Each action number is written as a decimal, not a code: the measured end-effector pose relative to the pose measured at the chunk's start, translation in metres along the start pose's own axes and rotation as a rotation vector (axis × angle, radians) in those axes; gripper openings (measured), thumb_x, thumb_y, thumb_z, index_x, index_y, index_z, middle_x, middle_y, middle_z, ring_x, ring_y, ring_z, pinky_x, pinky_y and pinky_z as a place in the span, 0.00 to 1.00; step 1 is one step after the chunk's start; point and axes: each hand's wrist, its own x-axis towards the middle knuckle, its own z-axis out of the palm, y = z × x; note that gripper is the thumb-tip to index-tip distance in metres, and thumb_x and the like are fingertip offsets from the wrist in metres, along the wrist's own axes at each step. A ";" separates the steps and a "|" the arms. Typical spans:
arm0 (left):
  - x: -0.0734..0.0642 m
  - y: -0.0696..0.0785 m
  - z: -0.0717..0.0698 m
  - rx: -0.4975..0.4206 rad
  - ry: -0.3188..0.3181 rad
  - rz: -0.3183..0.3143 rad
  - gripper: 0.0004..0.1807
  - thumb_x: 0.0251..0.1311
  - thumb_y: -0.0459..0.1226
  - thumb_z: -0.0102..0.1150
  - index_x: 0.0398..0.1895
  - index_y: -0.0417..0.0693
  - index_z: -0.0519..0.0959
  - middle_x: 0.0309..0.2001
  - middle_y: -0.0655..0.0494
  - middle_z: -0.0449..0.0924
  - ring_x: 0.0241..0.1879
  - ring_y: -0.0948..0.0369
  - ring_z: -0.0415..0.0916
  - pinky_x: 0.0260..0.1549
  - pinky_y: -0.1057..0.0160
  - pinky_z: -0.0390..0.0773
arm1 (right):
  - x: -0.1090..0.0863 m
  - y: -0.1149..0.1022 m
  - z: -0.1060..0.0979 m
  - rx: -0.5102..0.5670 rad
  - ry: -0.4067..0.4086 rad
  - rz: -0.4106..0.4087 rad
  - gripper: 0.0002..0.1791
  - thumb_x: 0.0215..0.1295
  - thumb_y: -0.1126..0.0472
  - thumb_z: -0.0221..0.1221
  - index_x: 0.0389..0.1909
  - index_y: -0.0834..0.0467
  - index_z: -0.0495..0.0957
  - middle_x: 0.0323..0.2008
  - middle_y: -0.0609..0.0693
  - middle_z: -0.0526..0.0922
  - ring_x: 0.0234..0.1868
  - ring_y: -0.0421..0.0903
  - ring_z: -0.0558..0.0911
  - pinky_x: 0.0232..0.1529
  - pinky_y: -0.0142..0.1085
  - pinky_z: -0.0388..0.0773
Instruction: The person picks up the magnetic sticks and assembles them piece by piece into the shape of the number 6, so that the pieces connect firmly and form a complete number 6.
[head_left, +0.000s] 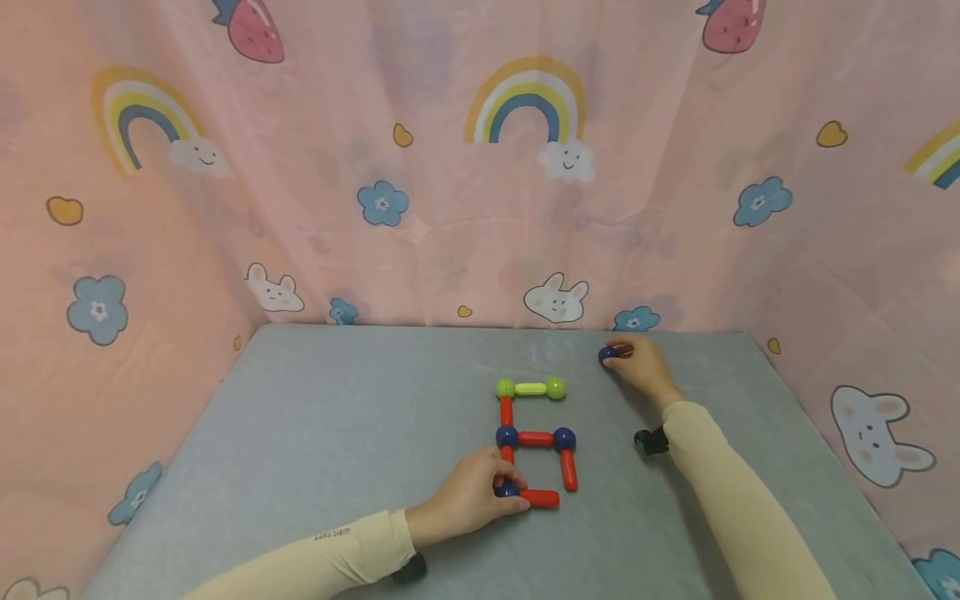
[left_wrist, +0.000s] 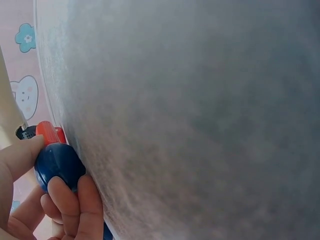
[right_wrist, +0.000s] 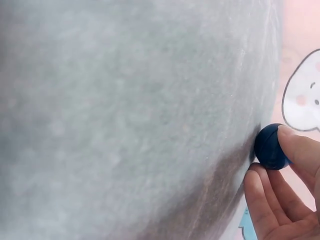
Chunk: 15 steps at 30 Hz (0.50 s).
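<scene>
On the grey table lies a figure of magnetic rods and balls. Its top is a light green rod (head_left: 530, 389) between two green balls, the right one (head_left: 556, 388) free-ended. Below, a red rod (head_left: 536, 437) joins two blue balls, and another red rod (head_left: 569, 470) runs down from the right one. My left hand (head_left: 467, 493) holds the blue ball (head_left: 507, 490) at the lower left corner, thumb by the red rod (head_left: 542, 498) pointing right. Beyond the figure, my right hand (head_left: 642, 367) pinches a separate blue ball (right_wrist: 270, 147) between thumb and fingers, close over the table.
A pink patterned curtain (head_left: 420, 250) hangs along the table's back edge and both sides. Dark wrist cameras stick out under the right sleeve (head_left: 651, 441) and the left sleeve (head_left: 409, 569). Grey tabletop (head_left: 337, 417) stretches left of the figure.
</scene>
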 end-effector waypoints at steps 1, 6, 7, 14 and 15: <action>0.000 0.000 0.000 0.004 0.000 0.002 0.10 0.52 0.46 0.74 0.37 0.57 0.88 0.28 0.63 0.72 0.27 0.72 0.63 0.26 0.75 0.62 | -0.001 0.000 0.000 -0.001 0.002 -0.002 0.21 0.65 0.64 0.63 0.58 0.67 0.76 0.56 0.70 0.79 0.56 0.66 0.79 0.56 0.57 0.78; -0.001 0.000 0.000 0.014 -0.002 0.005 0.10 0.53 0.47 0.74 0.38 0.57 0.88 0.28 0.63 0.72 0.27 0.72 0.62 0.25 0.75 0.61 | -0.005 0.002 -0.002 -0.015 0.009 -0.021 0.21 0.65 0.63 0.63 0.57 0.66 0.77 0.54 0.69 0.80 0.54 0.66 0.80 0.56 0.58 0.77; -0.001 0.000 0.000 0.014 -0.003 0.004 0.10 0.53 0.47 0.74 0.37 0.57 0.88 0.28 0.63 0.72 0.27 0.72 0.62 0.25 0.75 0.61 | -0.006 0.002 -0.002 -0.017 0.011 -0.026 0.21 0.65 0.63 0.63 0.57 0.66 0.77 0.54 0.69 0.80 0.54 0.65 0.80 0.56 0.58 0.77; 0.000 0.000 -0.001 0.003 -0.004 0.005 0.10 0.53 0.46 0.74 0.36 0.56 0.88 0.28 0.62 0.72 0.27 0.72 0.62 0.26 0.75 0.61 | -0.016 -0.005 -0.004 -0.023 -0.001 -0.046 0.20 0.64 0.63 0.64 0.55 0.66 0.78 0.53 0.67 0.82 0.51 0.63 0.82 0.49 0.54 0.82; 0.000 0.000 -0.001 0.002 -0.004 0.004 0.10 0.53 0.46 0.74 0.36 0.56 0.88 0.28 0.63 0.72 0.27 0.72 0.63 0.26 0.75 0.61 | -0.018 -0.006 -0.005 -0.018 -0.010 -0.049 0.20 0.64 0.63 0.64 0.56 0.66 0.78 0.53 0.67 0.82 0.51 0.63 0.82 0.49 0.53 0.82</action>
